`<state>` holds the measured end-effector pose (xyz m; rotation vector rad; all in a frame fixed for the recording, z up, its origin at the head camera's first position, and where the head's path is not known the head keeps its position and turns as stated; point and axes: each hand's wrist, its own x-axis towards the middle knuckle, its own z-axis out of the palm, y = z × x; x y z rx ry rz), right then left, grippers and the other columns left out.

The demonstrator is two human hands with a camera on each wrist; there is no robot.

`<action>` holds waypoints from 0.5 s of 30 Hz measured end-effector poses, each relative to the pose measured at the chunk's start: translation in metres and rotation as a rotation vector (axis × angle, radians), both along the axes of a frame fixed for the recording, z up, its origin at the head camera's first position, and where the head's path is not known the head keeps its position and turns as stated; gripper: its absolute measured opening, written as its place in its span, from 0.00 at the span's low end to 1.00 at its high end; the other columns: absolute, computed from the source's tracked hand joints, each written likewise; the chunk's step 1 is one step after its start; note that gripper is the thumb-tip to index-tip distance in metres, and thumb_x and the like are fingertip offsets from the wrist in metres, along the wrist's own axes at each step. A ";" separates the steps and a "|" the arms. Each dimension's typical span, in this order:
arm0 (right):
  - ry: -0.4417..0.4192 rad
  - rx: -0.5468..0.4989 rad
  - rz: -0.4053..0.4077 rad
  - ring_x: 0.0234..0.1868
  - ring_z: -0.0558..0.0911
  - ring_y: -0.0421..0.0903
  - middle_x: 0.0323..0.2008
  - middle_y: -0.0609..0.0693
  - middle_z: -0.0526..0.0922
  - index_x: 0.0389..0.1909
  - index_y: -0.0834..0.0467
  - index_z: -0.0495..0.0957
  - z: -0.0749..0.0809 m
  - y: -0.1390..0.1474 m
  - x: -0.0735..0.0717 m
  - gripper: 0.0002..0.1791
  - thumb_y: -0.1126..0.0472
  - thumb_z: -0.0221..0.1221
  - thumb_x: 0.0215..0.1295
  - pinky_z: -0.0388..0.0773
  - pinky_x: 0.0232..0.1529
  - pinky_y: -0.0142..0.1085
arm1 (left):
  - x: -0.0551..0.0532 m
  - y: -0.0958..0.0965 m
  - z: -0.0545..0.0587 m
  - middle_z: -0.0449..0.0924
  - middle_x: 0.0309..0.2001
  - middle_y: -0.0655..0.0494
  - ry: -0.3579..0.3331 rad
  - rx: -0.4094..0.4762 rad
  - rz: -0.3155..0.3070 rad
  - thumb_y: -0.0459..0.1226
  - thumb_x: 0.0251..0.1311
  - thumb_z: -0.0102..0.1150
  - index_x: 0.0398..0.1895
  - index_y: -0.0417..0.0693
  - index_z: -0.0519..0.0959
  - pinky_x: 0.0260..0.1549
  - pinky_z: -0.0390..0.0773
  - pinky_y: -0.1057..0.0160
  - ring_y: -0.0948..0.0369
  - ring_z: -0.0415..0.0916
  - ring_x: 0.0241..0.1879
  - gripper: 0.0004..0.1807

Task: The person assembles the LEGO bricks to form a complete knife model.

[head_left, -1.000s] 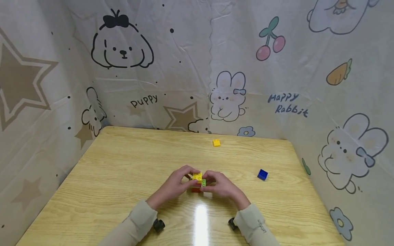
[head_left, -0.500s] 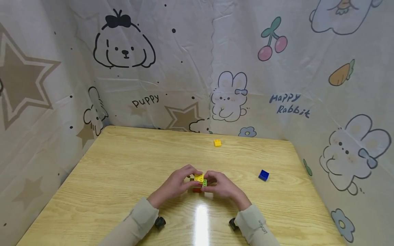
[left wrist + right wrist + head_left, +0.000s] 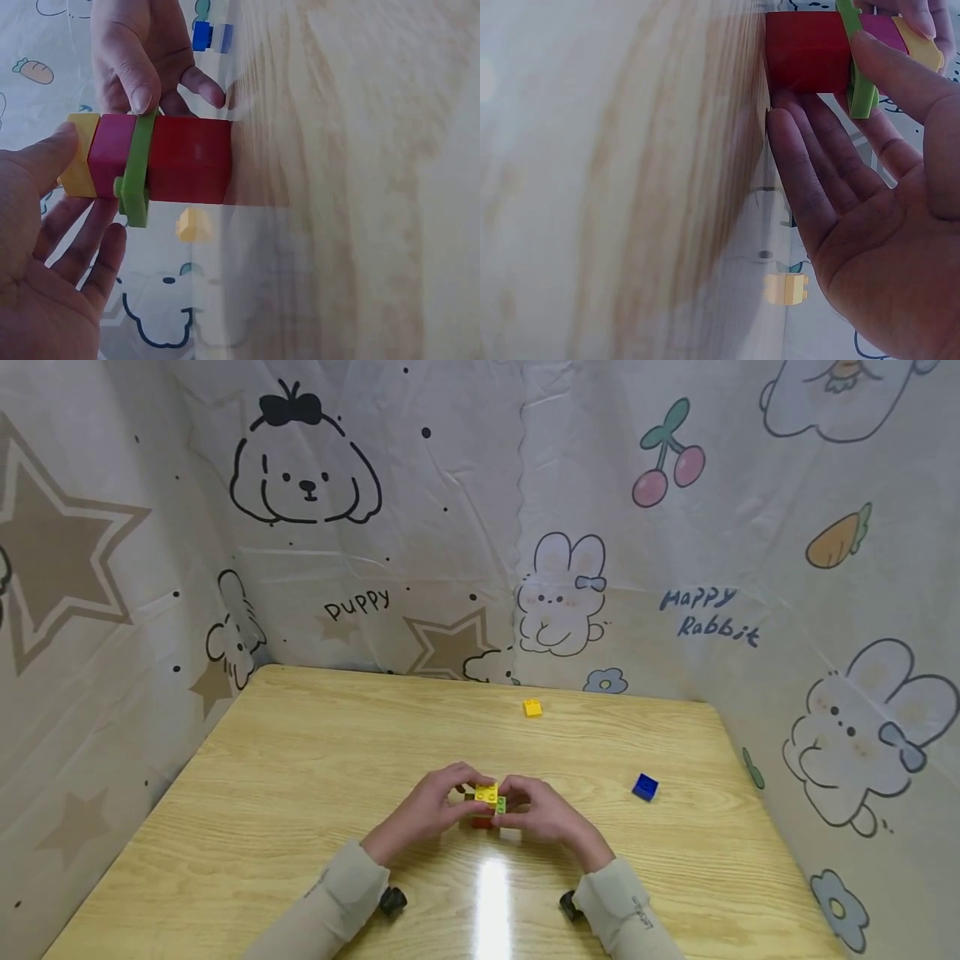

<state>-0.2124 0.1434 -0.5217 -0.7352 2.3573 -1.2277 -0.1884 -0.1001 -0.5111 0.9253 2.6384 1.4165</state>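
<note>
A small tower of toy building bricks stands on the table between both hands. Its base is a red brick [image 3: 189,160], topped by a thin green plate [image 3: 138,172] that juts out sideways. Above that come a magenta brick [image 3: 112,154] and a yellow brick [image 3: 486,795]. The left hand [image 3: 435,803] pinches the yellow brick, thumb on its near side and fingers behind. The right hand [image 3: 543,810] holds the tower at the green plate, its thumb pressed on the plate's edge; its other fingers reach behind the tower, partly hidden in the right wrist view.
Farther back on the wooden table [image 3: 337,735] lies a loose yellow brick [image 3: 532,708]. A dark blue brick [image 3: 645,787] lies to the right of the hands. Printed cloth [image 3: 450,552] surrounds the table at the back and sides.
The head view has drifted a little, so everything sits slightly farther right in it. Both hands keep their hold on the brick tower.
</note>
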 end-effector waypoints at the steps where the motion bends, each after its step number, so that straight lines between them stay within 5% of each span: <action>1: -0.001 0.000 0.000 0.51 0.83 0.44 0.47 0.45 0.84 0.43 0.50 0.79 0.000 0.000 0.000 0.09 0.55 0.69 0.69 0.80 0.58 0.48 | 0.001 0.000 0.000 0.84 0.52 0.60 0.001 0.002 0.001 0.41 0.67 0.68 0.57 0.55 0.83 0.52 0.84 0.53 0.60 0.80 0.52 0.16; 15: -0.025 0.010 -0.010 0.49 0.82 0.44 0.46 0.45 0.84 0.42 0.50 0.78 0.003 -0.001 0.000 0.09 0.56 0.69 0.68 0.80 0.56 0.47 | 0.002 0.000 -0.001 0.85 0.52 0.64 -0.010 0.008 0.030 0.44 0.67 0.67 0.56 0.58 0.84 0.55 0.83 0.50 0.64 0.80 0.51 0.15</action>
